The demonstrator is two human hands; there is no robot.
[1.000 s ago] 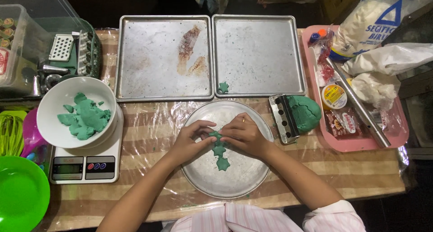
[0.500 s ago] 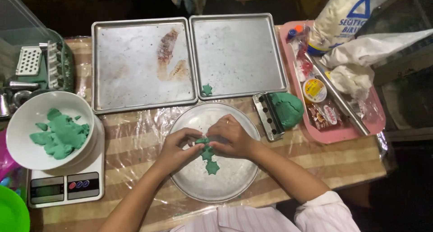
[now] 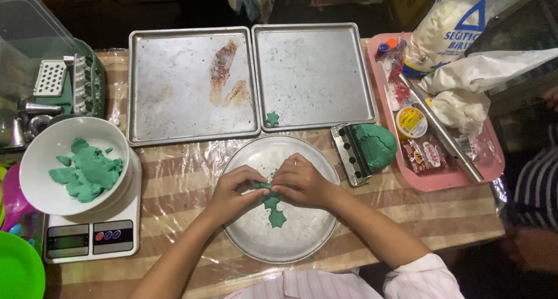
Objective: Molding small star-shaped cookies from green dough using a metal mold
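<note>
Green dough (image 3: pixel 268 189) sits pinched between both hands over the round metal plate (image 3: pixel 302 235), which serves as the landmark for everything else. Over the plate's middle the left hand (image 3: pixel 232 193) has its grip clenched on the left end of the dough piece, and the right hand (image 3: pixel 302 181) has its grip clenched on the right end, the fingertips of the two hands almost meeting. Just below the hands, a star-shaped green dough piece (image 3: pixel 277 219) lies flat on the plate. Beyond the plate's far edge stand two square baking trays side by side: the left tray (image 3: pixel 192 84) bears brown smears, and the right tray (image 3: pixel 314 72) carries one small green star (image 3: pixel 271 119) near its closest corner. Right of the plate a lump of green dough (image 3: pixel 375 146) rests against a metal cutter block (image 3: pixel 350 153), and further right lies a pink tray (image 3: pixel 442 177) holding small packets and a metal rod. Left of the plate, a white bowl (image 3: pixel 46 153) with green dough scraps (image 3: pixel 87 171) stands on a white kitchen scale (image 3: pixel 93 241). Clear plastic film covers the striped table (image 3: pixel 174 182) under the plate.
</note>
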